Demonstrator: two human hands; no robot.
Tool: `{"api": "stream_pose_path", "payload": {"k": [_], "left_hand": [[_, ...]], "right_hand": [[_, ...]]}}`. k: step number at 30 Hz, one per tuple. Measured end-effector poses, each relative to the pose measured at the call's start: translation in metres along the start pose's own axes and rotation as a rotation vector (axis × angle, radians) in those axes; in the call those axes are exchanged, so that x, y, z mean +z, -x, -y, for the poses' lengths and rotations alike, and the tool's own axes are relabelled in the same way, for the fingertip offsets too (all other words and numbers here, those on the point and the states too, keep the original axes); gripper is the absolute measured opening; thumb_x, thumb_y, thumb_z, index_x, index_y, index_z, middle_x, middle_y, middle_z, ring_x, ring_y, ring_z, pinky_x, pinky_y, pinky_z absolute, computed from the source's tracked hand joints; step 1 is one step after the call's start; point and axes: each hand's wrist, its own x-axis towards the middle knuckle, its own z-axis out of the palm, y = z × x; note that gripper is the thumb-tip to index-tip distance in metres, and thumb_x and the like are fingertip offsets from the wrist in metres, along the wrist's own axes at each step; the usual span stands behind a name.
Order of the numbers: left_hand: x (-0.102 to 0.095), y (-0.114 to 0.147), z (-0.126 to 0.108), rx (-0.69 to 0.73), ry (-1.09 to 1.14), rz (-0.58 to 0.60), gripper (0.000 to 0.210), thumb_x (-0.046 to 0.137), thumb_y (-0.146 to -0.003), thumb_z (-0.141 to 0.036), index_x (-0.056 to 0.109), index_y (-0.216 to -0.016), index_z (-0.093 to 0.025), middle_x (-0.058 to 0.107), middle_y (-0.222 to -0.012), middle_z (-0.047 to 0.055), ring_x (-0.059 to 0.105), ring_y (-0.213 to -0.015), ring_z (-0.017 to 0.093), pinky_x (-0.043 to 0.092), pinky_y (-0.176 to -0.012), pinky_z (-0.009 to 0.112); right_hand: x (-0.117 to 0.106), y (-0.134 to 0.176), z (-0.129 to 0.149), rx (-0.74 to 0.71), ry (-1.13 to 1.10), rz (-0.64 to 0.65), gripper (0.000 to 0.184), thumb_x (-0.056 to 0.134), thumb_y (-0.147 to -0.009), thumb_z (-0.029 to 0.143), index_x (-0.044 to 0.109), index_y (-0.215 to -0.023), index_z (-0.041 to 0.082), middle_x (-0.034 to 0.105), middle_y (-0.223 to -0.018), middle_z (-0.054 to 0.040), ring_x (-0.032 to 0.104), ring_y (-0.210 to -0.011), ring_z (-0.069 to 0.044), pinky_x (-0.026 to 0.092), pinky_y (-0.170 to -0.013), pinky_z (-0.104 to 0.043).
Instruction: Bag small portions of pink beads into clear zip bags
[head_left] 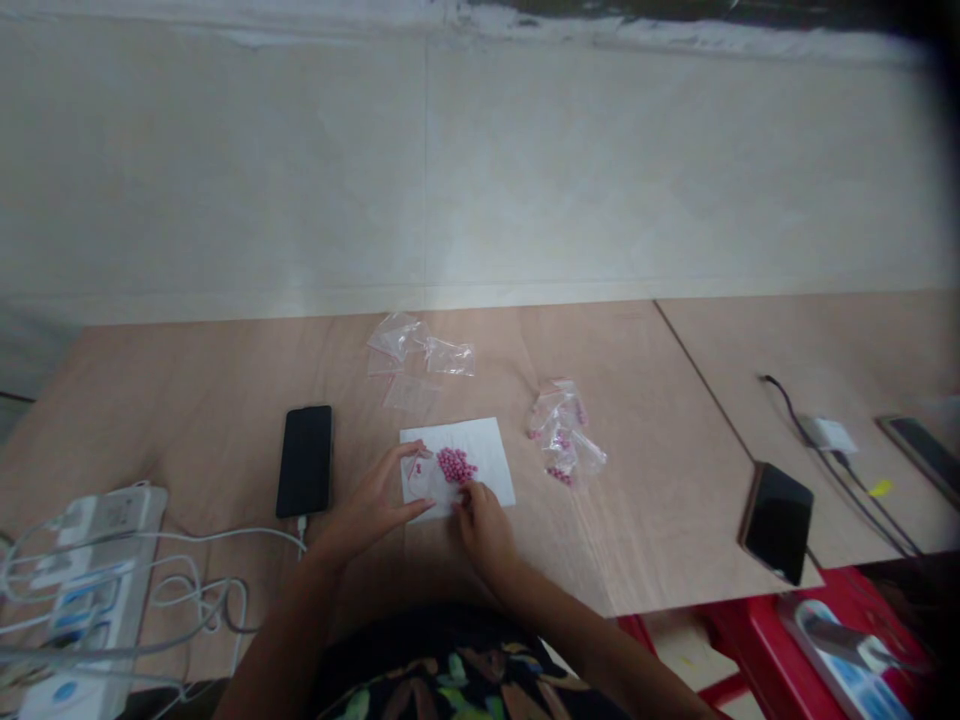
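Left hand [377, 500] spread around clear bag [421, 480] | right hand [486, 525] bunched (on what, I couldn't tell) | pink beads [454, 465] sat heaped on paper [491, 460] | I feared a nudge scattering them

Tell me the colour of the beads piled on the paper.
Pink beads, seen in the head view.

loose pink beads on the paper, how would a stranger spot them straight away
On the wooden table, find the white sheet. The pink beads form a heap on it, by the fingertips of the right hand. They lie loose, unlike those in the clear bags further right.
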Motion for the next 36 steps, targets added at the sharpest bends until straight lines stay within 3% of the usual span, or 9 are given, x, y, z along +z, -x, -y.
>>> {"api": "stream_pose_path", "payload": {"k": [7,13,17,21,26,32,36], "left_hand": [[0.001,0.000,0.002,-0.018,0.009,-0.025,0.056,0.064,-0.069,-0.029,0.038,-0.117,-0.022,0.047,-0.120,0.008,0.041,-0.116,0.023,0.031,-0.099,0.040],[0.004,-0.002,0.000,-0.025,0.008,-0.030,0.054,0.064,-0.069,-0.029,0.038,-0.116,-0.021,0.048,-0.119,0.008,0.042,-0.114,0.023,0.032,-0.098,0.040],[0.003,-0.002,-0.001,-0.032,0.023,-0.045,0.052,0.064,-0.069,-0.030,0.040,-0.114,-0.022,0.050,-0.117,0.007,0.044,-0.113,0.023,0.033,-0.097,0.039],[0.008,-0.004,0.003,-0.024,0.028,-0.044,0.049,0.063,-0.069,-0.029,0.042,-0.112,-0.022,0.052,-0.113,0.006,0.046,-0.110,0.022,0.033,-0.097,0.039],[0.013,-0.006,0.008,-0.012,0.030,-0.051,0.050,0.063,-0.068,-0.027,0.039,-0.112,-0.021,0.052,-0.110,0.006,0.047,-0.107,0.022,0.036,-0.094,0.038],[0.013,-0.008,0.008,-0.007,0.038,-0.016,0.047,0.063,-0.069,-0.027,0.040,-0.110,-0.020,0.051,-0.110,0.006,0.046,-0.109,0.022,0.034,-0.096,0.039],[0.015,-0.009,0.013,-0.015,0.015,-0.014,0.046,0.062,-0.070,-0.027,0.039,-0.110,-0.021,0.050,-0.111,0.006,0.045,-0.109,0.022,0.033,-0.097,0.040]], "right_hand": [[-0.007,-0.011,0.002,0.054,0.101,-0.044,0.019,0.039,-0.081,0.013,0.055,-0.090,0.019,0.056,-0.088,-0.0069,0.051,-0.084,-0.019,0.041,-0.073,-0.029],[-0.006,-0.010,0.000,-0.022,0.110,-0.011,0.020,0.041,-0.080,0.013,0.059,-0.086,0.019,0.055,-0.088,-0.0076,0.051,-0.084,-0.019,0.041,-0.070,-0.029],[-0.017,-0.012,0.009,-0.036,-0.037,-0.101,0.017,0.043,-0.079,0.015,0.060,-0.082,0.018,0.056,-0.081,-0.0066,0.052,-0.077,-0.019,0.042,-0.067,-0.030],[-0.038,-0.019,0.038,-0.061,-0.266,-0.205,0.013,0.046,-0.080,0.021,0.059,-0.083,0.019,0.056,-0.076,-0.0033,0.051,-0.068,-0.015,0.042,-0.061,-0.026],[-0.045,-0.025,0.061,-0.194,-0.343,-0.152,0.015,0.047,-0.079,0.019,0.061,-0.083,0.020,0.057,-0.083,-0.0048,0.051,-0.079,-0.016,0.043,-0.067,-0.028],[-0.049,-0.028,0.049,-0.131,-0.368,-0.170,0.012,0.050,-0.078,0.019,0.061,-0.079,0.019,0.056,-0.076,-0.0033,0.051,-0.072,-0.015,0.043,-0.066,-0.027],[-0.037,-0.025,0.033,-0.073,-0.251,-0.170,0.011,0.050,-0.077,0.020,0.058,-0.084,0.018,0.056,-0.077,-0.0035,0.050,-0.073,-0.016,0.043,-0.068,-0.030]]}}
